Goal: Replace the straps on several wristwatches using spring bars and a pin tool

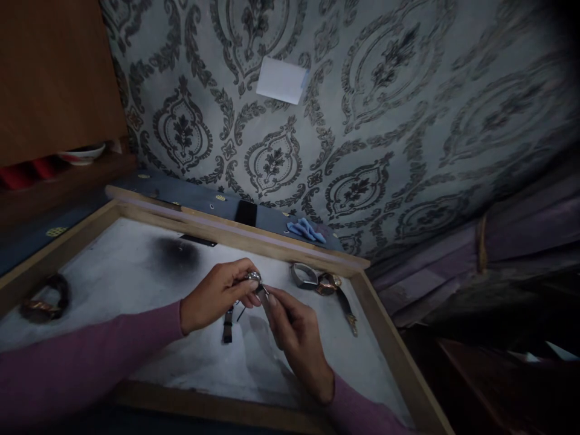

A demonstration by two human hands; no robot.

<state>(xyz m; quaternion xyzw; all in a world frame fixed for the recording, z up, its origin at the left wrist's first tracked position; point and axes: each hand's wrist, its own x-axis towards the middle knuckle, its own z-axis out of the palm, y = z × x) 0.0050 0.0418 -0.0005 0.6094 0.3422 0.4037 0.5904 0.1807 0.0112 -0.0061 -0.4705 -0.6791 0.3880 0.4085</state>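
Note:
My left hand (217, 295) is closed, pinching a small watch with a shiny silver case (254, 277) between thumb and fingers. My right hand (296, 335) is closed too, its fingertips meeting the watch's lower right side. Along its fingers runs a slim grey strip (266, 297); whether this is a watch strap or a tool, I cannot make out. Below the hands, a short dark watch strap (228, 326) lies on the white tray floor, with a thin dark piece (241, 314) beside it.
A wooden-rimmed tray (394, 338) surrounds the work. Inside are a watch (40, 308) at far left, a grey-banded watch (304, 276), a gold-coloured watch (327, 284) and a flat black piece (198, 240). Behind its rim lie a black rectangular object (246, 213) and a blue cloth (306, 230).

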